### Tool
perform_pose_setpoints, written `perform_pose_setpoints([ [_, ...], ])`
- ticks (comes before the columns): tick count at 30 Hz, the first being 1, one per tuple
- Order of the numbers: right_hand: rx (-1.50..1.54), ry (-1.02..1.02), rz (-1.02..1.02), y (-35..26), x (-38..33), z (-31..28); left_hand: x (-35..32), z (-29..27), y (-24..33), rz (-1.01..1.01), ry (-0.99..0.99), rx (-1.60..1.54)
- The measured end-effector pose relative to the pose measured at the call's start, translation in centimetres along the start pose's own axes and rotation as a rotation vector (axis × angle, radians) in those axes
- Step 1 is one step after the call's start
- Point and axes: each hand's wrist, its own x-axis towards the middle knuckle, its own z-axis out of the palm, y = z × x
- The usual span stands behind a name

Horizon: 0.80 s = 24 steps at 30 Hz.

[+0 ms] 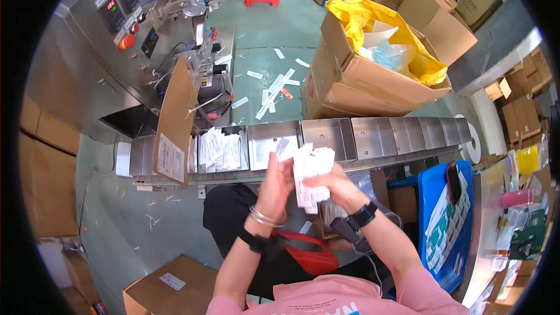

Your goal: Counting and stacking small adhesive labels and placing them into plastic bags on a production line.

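Observation:
In front of me, my right hand [339, 188] is closed round a thick stack of slim white printed packets [312, 176], its thumb lying across their face. My left hand [274, 188] is upright just left of the stack, fingers stretched upward with a small gap to it. A single pale packet [283, 147] shows past its fingertips, over the second metal compartment; whether it lies there or touches the fingers I cannot tell. More such white packets [221, 150] fill the compartment to the left. Both hands are above the near edge of the metal tray row [328, 134].
A cardboard flap [174, 122] stands upright at the tray row's left. Beyond the row is a big carton [361, 81] with a yellow liner. Steel machinery [87, 52] is at far left, a blue tray [429, 198] at right, an open carton [169, 286] at lower left. Loose packets litter the floor.

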Motion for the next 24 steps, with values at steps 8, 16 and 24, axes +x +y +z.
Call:
perform_pose_setpoints([
  [8, -0.289, -0.026, 0.046, 6.3, -12.6, 0.6, -10.5, 3.6, -3.3, -0.183, 0.125, 0.096],
  [16, -0.165, -0.106, 0.341, 9.0, -15.7, 0.2, -14.6, 2.1, -8.8, -0.209, 0.268, 0.139],
  [24, -0.240, -0.253, 0.488, 10.2, -16.2, -0.5, -15.4, 1.1, -9.2, -0.332, 0.372, 0.183],
])
